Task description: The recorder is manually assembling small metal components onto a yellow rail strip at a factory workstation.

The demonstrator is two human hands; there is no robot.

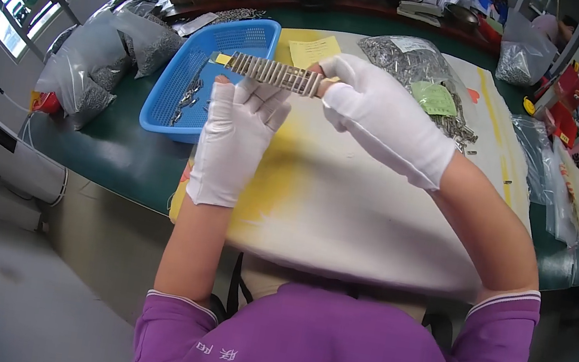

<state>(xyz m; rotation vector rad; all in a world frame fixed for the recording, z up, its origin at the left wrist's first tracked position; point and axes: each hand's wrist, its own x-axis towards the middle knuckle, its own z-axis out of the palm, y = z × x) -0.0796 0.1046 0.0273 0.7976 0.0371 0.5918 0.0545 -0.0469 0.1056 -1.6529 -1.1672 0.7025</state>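
A long row of small grey metal pieces point(272, 74), packed side by side like ribs, is held up above the work surface. A yellow bit shows at its left end. My right hand point(383, 116), in a white glove with bare fingertips, pinches the row's right end. Under the row, my left hand point(233, 142), gloved the same way, holds it from below with curled fingers, the thumb near the left end. What runs through the pieces cannot be made out. Just behind my left hand stands a blue plastic basket point(159, 96) with some loose metal pieces in it.
A white, yellow-stained cloth pad point(373, 225) covers the green table point(111, 160). On it lie a yellow paper slip point(314, 50) and a clear bag of metal parts point(407, 57) with a green note. Filled plastic bags point(92, 66) stand at left; red bins point(567, 104) stand at right.
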